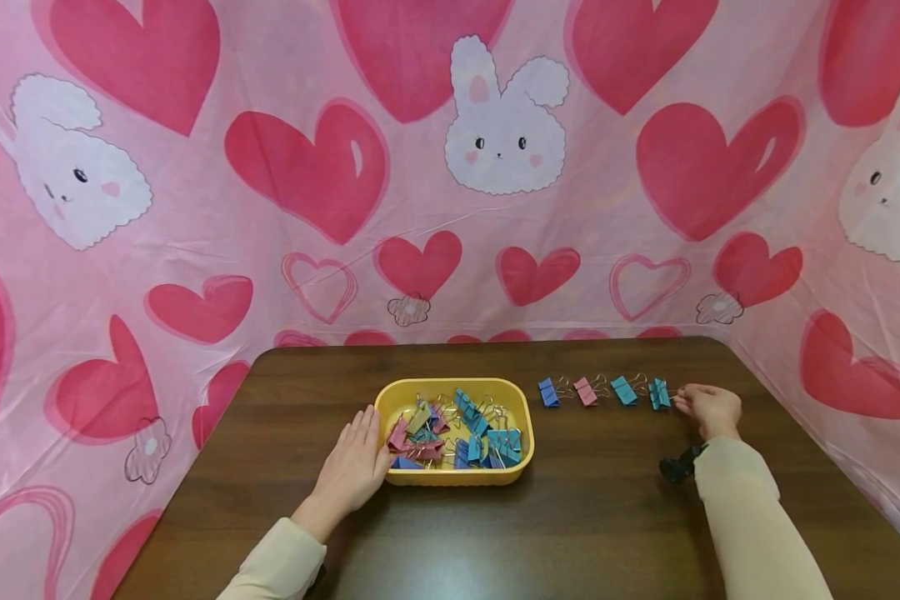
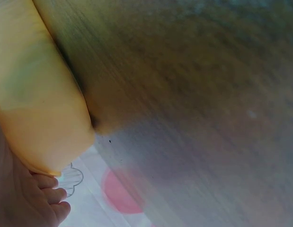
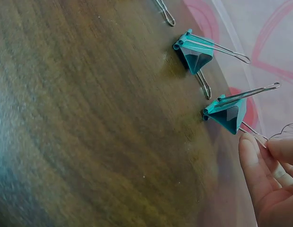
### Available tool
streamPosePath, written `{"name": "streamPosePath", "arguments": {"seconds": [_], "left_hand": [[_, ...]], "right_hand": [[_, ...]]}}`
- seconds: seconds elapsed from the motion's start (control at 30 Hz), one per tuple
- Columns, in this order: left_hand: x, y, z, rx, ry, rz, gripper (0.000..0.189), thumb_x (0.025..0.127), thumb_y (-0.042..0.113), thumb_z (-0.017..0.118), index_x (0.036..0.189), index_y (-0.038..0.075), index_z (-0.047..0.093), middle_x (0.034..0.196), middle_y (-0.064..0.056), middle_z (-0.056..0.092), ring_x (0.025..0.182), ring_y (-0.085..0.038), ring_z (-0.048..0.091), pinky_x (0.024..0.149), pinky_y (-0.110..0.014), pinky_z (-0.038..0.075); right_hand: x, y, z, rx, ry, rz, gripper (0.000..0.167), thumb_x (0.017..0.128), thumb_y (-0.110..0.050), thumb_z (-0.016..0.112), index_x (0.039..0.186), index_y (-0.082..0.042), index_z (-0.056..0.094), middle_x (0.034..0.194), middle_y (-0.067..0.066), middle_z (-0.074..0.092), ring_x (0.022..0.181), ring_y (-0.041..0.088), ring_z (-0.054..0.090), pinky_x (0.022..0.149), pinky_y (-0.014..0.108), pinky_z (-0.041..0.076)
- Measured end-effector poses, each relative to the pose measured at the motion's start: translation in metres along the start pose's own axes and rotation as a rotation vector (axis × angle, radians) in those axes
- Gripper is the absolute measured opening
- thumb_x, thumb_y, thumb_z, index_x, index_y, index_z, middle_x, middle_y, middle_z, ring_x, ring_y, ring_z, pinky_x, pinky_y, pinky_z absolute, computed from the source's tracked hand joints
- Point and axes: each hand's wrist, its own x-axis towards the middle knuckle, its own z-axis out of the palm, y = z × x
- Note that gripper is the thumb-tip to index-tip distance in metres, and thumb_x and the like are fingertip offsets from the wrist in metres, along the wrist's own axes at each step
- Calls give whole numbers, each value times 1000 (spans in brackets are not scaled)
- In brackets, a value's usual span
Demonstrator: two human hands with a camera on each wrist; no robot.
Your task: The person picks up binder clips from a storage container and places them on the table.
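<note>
A yellow plastic tub (image 1: 453, 477) holds a jumble of pink, blue, teal and yellowish binder clips. Against its left wall lies my left hand (image 1: 351, 458), fingers straight; the left wrist view catches the tub's side (image 2: 42, 104) and a few fingertips. To the tub's right, a row runs blue binder clip (image 1: 549, 392), pink binder clip (image 1: 587, 392), teal binder clip (image 1: 624, 391), then another teal binder clip (image 1: 659, 394) at the right end. My right hand (image 1: 711, 408) pinches a wire handle of this end clip (image 3: 226, 115) between thumb and finger.
Everything stands on a dark brown wooden table (image 1: 570, 533) with rounded back corners. A pink cloth (image 1: 487, 225) with hearts and rabbits hangs behind and at both sides. A black device (image 1: 678, 467) sits at my right wrist.
</note>
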Motion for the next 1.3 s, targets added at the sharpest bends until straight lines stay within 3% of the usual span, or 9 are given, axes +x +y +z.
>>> {"name": "streamPosePath", "arguments": {"seconds": [0.27,0.77,0.9,1.0,1.07,1.17,1.23,1.3], "left_hand": [[0,0,0,-3,-5,-3,63,92,25,47,140,-9,26,146,-22,24,134,-36,21,108,-47,17],[0,-1,1,9,6,6,62,92,25,47,140,-9,26,146,-23,25,133,-37,22,108,-46,17],[0,-1,1,10,7,5,63,92,26,48,140,-9,26,146,-23,25,133,-37,22,107,-46,17],[0,-2,1,6,1,2,64,92,27,47,140,-9,26,146,-23,25,134,-36,21,108,-46,17],[0,-1,1,6,-2,3,64,92,27,47,140,-9,26,146,-23,25,134,-36,21,108,-46,17],[0,-1,0,1,-1,1,63,92,27,47,140,-9,26,146,-23,25,134,-36,21,108,-46,17],[0,-1,0,-2,3,0,63,92,26,47,140,-9,26,146,-23,25,134,-36,21,107,-46,17],[0,-1,0,-7,4,-3,63,92,26,47,140,-9,26,146,-22,25,134,-36,21,107,-46,17]], "right_hand": [[0,1,2,43,-13,-7,52,89,4,49,136,14,28,62,-8,58,56,7,63,63,24,53],[-1,15,-2,40,-107,-112,62,91,1,44,141,12,8,74,-10,52,65,-1,60,71,19,51],[0,17,-2,54,-114,-129,63,91,0,43,142,11,7,96,11,52,68,-2,59,74,18,50],[2,17,-2,89,-104,-115,64,91,0,44,143,9,7,118,25,38,69,-2,59,75,18,49],[2,16,-3,129,-86,-105,65,90,1,45,144,7,8,113,21,43,69,-1,60,73,17,49],[4,13,-4,200,-57,-109,67,89,2,49,144,6,11,88,3,55,67,2,61,68,18,51],[16,16,-9,250,-52,-140,70,88,0,55,144,6,14,76,-7,58,67,3,62,64,18,51],[27,18,-13,273,-60,-156,72,86,-3,60,144,3,19,76,-9,62,67,4,63,62,19,52]]}}
